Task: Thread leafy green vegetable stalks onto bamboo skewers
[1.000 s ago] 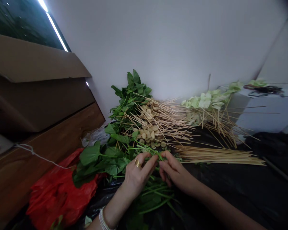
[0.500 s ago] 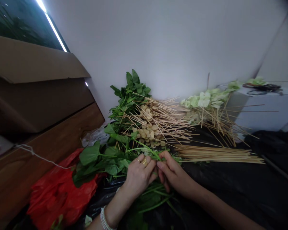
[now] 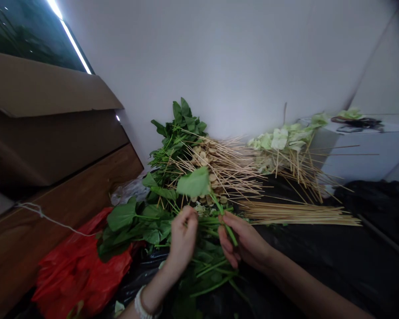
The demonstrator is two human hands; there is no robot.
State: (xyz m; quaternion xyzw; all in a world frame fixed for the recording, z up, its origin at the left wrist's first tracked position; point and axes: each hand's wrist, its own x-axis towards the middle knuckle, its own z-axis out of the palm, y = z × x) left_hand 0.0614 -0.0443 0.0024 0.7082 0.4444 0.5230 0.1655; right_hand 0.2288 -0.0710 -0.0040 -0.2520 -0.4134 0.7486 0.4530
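Between the thumb and fingers of my right hand (image 3: 244,239) is a leafy green stem (image 3: 218,204), its broad leaf (image 3: 194,182) pointing up and to the left. My left hand (image 3: 183,237) is closed a little to the left, apart from that stem; whatever its fingers may hold is hidden. Beside it lies a heap of loose leafy greens (image 3: 124,217). Below my hands more cut greens (image 3: 213,270) rest on black plastic sheeting (image 3: 286,257). A bracelet (image 3: 142,305) circles my left wrist.
Skewered pale slices (image 3: 202,156) and bundled greens (image 3: 182,122) are piled by the wall. Skewers of cabbage (image 3: 281,138) stand at the back right, with bare bamboo skewers (image 3: 295,213) before them. A red plastic bag (image 3: 83,266) and a cardboard box (image 3: 53,141) are at left.
My hands were close together on green stems; now they are apart. My left hand has pulled back to the left and curled. A single leafy stem now stands up from my right hand.
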